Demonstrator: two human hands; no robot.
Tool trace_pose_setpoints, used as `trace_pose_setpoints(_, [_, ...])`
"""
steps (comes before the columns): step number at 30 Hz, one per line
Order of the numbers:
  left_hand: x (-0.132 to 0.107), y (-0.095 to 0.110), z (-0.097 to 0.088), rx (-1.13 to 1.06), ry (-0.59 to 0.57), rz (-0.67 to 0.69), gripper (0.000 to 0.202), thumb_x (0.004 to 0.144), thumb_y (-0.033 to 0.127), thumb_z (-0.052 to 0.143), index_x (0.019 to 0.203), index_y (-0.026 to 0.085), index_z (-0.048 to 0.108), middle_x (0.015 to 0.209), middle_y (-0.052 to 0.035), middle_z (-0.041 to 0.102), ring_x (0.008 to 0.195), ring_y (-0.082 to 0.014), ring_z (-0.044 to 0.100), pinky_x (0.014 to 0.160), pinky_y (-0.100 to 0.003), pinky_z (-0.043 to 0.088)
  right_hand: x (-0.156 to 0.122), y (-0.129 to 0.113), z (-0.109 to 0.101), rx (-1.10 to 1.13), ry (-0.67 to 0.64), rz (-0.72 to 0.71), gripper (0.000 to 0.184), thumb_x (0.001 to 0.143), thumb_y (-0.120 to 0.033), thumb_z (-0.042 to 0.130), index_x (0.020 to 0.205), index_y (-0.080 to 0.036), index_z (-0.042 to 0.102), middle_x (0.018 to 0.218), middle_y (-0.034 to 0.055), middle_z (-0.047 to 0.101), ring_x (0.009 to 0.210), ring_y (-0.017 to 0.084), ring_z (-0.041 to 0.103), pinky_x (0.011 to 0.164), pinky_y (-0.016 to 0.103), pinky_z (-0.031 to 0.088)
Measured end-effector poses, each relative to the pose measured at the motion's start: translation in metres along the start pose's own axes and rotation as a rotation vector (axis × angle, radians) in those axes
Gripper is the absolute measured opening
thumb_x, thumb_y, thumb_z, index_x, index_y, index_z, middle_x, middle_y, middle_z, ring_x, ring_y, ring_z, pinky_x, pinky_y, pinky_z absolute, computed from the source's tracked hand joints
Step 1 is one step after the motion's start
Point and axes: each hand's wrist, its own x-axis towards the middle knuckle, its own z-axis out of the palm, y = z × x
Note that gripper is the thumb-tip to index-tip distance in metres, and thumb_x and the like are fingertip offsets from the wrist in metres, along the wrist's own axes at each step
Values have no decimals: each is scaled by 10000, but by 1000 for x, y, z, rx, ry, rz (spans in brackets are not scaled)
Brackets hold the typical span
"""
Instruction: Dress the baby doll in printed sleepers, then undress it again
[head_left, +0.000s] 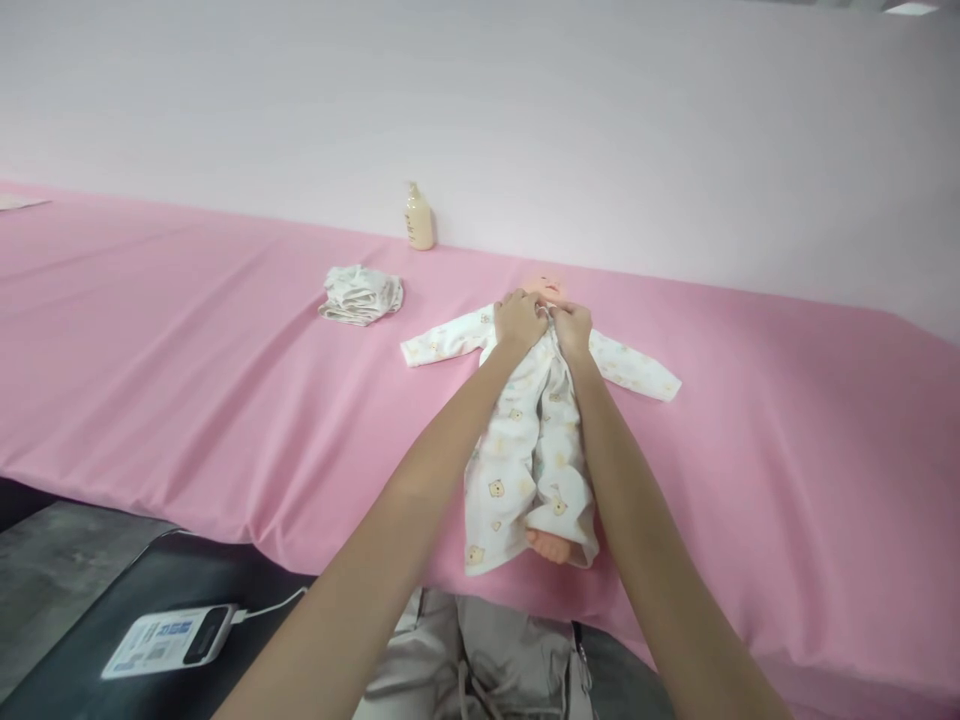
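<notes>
A baby doll (551, 287) lies on its back on the pink-covered table, wearing a white long-sleeved baby gown (499, 485) printed with small bears. Both sleeves spread out sideways, and one bare foot shows at the hem. My left hand (521, 318) is closed on the gown's neckline, just below the doll's chin. Close beside it, my right hand (572, 328) pinches the other side of the neckline. The front edges run down from between my hands and part lower down. My fingers partly cover the collar, so any fastening there is hidden.
A folded stack of white printed cloth (361, 295) sits left of the doll. Behind it stands a cream pump bottle (419, 218) against the white wall. The pink cover (225, 400) hangs over the table's front edge. A white power bank (171, 640) with a cable lies below, on a black surface.
</notes>
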Motion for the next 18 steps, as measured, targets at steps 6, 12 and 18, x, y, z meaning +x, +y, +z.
trace_pose_setpoints(6, [0,-2,1,-38,40,34,171,859,226,468,920,237,627,962,-50,679,992,-248,550,869,-381,350,-1,3,1,99,-12,-8,220,658,-263,552,737,-137,714,720,34,686,715,180,602,728,290,453])
trace_pose_setpoints(12, [1,-3,3,-72,69,11,193,855,212,477,929,237,654,929,-54,698,955,-245,586,862,-371,370,-3,5,1,186,-8,-61,251,675,-285,543,781,-137,716,772,44,699,753,184,619,745,295,453])
trace_pose_setpoints(18, [0,-5,2,-103,71,-9,208,853,230,482,919,247,679,906,-45,712,909,-238,619,823,-343,405,-6,0,0,20,-41,-145,252,705,-286,531,808,-152,719,753,56,688,732,196,607,759,319,446])
